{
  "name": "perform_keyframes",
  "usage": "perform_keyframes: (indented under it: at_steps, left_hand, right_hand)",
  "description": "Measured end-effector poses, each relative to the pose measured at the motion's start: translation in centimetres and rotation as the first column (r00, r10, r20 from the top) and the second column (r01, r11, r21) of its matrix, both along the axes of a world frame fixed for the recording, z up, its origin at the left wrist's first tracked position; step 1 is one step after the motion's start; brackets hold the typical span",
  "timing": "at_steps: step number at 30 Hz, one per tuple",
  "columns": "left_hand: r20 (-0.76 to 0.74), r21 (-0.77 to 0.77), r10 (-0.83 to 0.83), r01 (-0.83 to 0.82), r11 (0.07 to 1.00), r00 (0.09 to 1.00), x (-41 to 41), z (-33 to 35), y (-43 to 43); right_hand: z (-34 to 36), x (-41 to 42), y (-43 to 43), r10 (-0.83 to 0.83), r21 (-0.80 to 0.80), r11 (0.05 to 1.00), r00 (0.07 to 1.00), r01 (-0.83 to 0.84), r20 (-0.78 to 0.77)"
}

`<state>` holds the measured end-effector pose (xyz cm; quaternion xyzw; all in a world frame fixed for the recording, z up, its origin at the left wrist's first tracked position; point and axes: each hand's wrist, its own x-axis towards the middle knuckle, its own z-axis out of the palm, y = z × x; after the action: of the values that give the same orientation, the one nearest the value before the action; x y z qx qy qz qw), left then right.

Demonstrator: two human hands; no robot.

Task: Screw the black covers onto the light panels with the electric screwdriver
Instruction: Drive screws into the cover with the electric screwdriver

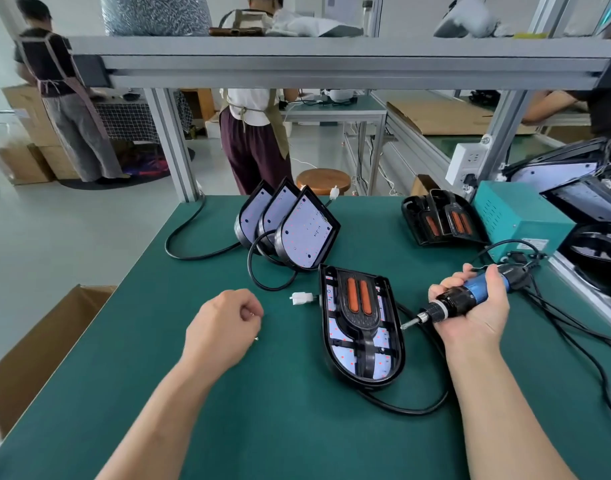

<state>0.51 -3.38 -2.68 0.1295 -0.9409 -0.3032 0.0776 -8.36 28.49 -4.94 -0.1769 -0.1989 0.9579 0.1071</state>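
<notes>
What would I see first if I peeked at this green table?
Probably the black cover with two bright orange bars, lying on a light panel in the middle of the green table. Right beside it, the right hand grips a blue electric screwdriver, its tip pointing at the panel's edge. Behind, three more light panels stand leaning together, pale faces showing.

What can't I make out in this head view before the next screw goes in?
All in the head view.
- Left hand: curled fingers hide whether it holds screws.
- Electric screwdriver in the right hand: bit tip too small to show a screw on it.
- Black cover on the light panel: screw holes too small to judge filled or empty.
- Stacked panels at far right: cut off by the frame edge.
</notes>
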Motion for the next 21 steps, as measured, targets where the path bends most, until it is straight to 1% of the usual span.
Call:
perform_keyframes:
  at_steps: [2, 5, 8, 10, 14, 17, 19, 20, 21]
  left_hand:
    - [0.087, -0.067, -0.096, 0.102, 0.992, 0.992, 0.2, 0.3, -1.5]
    - [0.134, -0.145, -0.190, 0.209, 0.967, 0.973, 0.4, 0.2, -1.9]
    - [0.126, -0.198, -0.198, 0.221, 0.955, 0.972, 0.4, -0.1, -1.6]
    - [0.100, -0.206, -0.187, 0.204, 0.957, 0.977, 0.4, -0.3, -1.3]
    - [0.091, -0.202, -0.185, 0.201, 0.959, 0.978, 0.4, -0.6, -1.2]
    - [0.094, -0.280, -0.199, 0.218, 0.935, 0.976, 0.2, -0.9, -1.2]
    - [0.017, -0.297, -0.222, 0.217, 0.930, 0.975, 0.1, -1.3, -0.7]
    - [-0.062, -0.261, -0.237, 0.213, 0.942, 0.970, 0.2, -1.4, -0.2]
    - [-0.150, -0.188, -0.240, 0.211, 0.959, 0.959, 0.3, -1.5, 0.5]
  right_hand:
    - [0.1, 0.0, -0.1, -0.003, -0.001, 1.000, 1.000, 0.003, 0.016]
    - [0.2, 0.0, -0.1, 0.001, 0.001, 1.000, 1.000, -0.001, 0.029]
    - [0.2, 0.0, -0.1, 0.000, 0.004, 1.000, 0.999, 0.000, 0.032]
    - [0.2, 0.1, 0.0, 0.001, 0.003, 1.000, 0.999, -0.001, 0.035]
    - [0.3, 0.1, 0.0, 0.002, 0.003, 1.000, 0.999, -0.002, 0.044]
    - [0.2, 0.0, 0.0, 0.006, -0.001, 1.000, 0.999, -0.006, 0.042]
    - [0.2, 0.0, 0.0, 0.009, 0.000, 1.000, 0.999, -0.009, 0.039]
    - [0.1, -0.1, 0.0, 0.011, 0.004, 1.000, 0.999, -0.011, 0.038]
    - [0.1, -0.1, 0.0, 0.011, 0.008, 1.000, 0.999, -0.011, 0.037]
